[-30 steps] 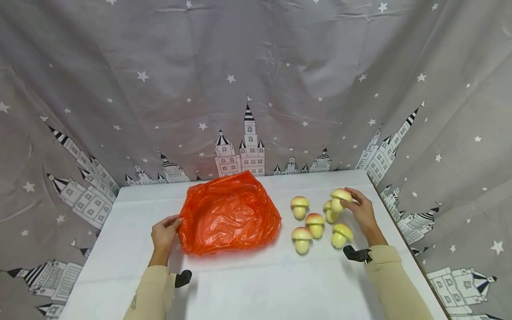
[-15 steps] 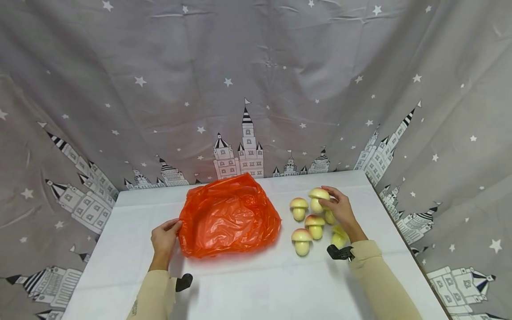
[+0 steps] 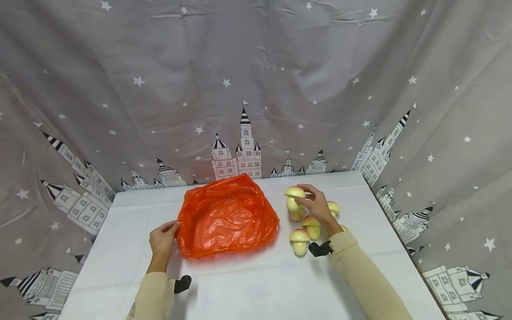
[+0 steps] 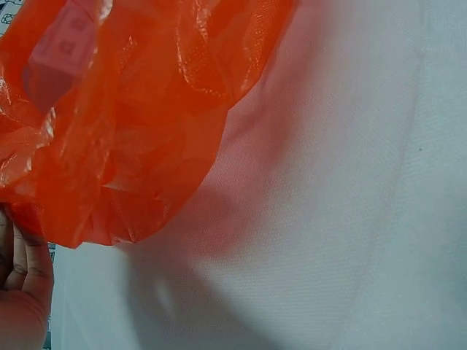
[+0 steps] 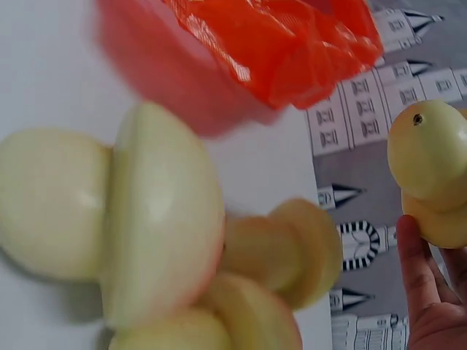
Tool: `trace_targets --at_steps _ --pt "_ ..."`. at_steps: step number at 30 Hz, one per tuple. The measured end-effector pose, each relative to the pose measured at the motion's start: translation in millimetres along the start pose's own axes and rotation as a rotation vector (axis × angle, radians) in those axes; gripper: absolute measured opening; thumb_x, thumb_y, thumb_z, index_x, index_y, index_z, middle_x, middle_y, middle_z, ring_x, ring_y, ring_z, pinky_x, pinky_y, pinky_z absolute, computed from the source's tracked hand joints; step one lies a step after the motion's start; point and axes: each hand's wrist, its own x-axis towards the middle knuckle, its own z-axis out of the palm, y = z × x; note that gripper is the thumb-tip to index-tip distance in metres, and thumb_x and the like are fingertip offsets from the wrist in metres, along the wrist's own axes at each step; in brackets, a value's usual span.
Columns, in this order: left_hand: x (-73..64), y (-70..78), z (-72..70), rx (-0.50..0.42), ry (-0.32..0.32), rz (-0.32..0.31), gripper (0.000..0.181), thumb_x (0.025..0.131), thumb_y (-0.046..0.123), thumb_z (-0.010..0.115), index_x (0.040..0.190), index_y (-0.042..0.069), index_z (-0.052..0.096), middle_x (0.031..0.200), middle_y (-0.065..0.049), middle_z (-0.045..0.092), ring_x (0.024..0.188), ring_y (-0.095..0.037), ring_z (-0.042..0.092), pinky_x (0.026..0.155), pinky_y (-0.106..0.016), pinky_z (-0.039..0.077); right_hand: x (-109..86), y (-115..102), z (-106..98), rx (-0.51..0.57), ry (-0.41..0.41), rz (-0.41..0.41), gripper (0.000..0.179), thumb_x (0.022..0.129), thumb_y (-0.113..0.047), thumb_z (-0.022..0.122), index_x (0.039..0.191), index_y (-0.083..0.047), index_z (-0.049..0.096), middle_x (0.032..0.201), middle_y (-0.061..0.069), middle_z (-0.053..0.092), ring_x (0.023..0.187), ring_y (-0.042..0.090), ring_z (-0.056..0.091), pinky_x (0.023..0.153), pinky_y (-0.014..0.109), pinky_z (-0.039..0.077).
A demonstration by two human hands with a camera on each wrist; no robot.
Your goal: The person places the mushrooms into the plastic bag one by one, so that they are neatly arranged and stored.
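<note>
At the left, my left hand point(image 3: 162, 242) pinches the left edge of a red-orange plastic bag point(image 3: 228, 222), which lies with its mouth spread wide. In the left wrist view, fingers point(image 4: 25, 266) sit at the bag's lower corner. My right hand point(image 3: 318, 208) holds a yellow toy mushroom point(image 3: 295, 193) with a reddish-tinged cap, raised over another mushroom point(image 3: 296, 216). The right wrist view shows the held mushroom's point(image 5: 427, 146) round stem end. More mushrooms stand nearby: one at the front point(image 3: 299, 242) and one in the middle point(image 3: 311, 227). Others are partly hidden behind my right hand and wrist.
A white-covered table point(image 3: 240, 289) carries everything. Behind it hangs a grey curtain point(image 3: 256, 89) printed with stars and castles. The table's right edge point(image 3: 404, 244) runs beyond the right arm. Dark wrist cameras stick out from both sleeves.
My right hand has carried the held mushroom leftward, from over the right-hand mushrooms to over the back left one, closer to the bag. The left hand keeps its grip on the bag's edge.
</note>
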Motion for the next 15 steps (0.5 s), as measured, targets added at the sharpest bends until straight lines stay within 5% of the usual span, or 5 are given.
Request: trace_targets --at_steps 6,12,15 --pt "2.1 0.2 -2.9 0.002 -0.004 -0.01 0.04 0.097 0.027 0.059 0.124 -0.003 0.062 0.12 -0.022 0.061 0.094 -0.02 0.061 0.068 -0.007 0.046 16.5 19 19 -0.077 0.019 -0.04 0.048 0.086 -0.011 0.072 0.131 -0.001 0.056 0.127 0.018 0.055 0.1 0.021 0.059 0.077 0.023 0.05" --pt "3.1 2.9 -1.7 -0.002 -0.019 -0.018 0.04 0.098 0.027 0.056 0.126 -0.002 0.06 0.123 -0.023 0.06 0.106 -0.029 0.059 0.096 -0.034 0.048 25.1 16 36 -0.082 0.001 -0.043 0.046 0.085 -0.012 0.073 0.127 -0.005 0.058 0.125 0.016 0.057 0.107 0.032 0.058 0.077 0.029 0.052" --pt "2.1 1.8 -1.7 0.001 -0.014 -0.01 0.04 0.099 0.026 0.056 0.126 -0.003 0.06 0.123 -0.025 0.059 0.108 -0.032 0.059 0.099 -0.042 0.045 29.4 14 46 -0.076 -0.015 -0.02 0.045 0.084 -0.01 0.073 0.126 -0.007 0.058 0.125 0.015 0.056 0.107 0.031 0.059 0.076 0.03 0.051"
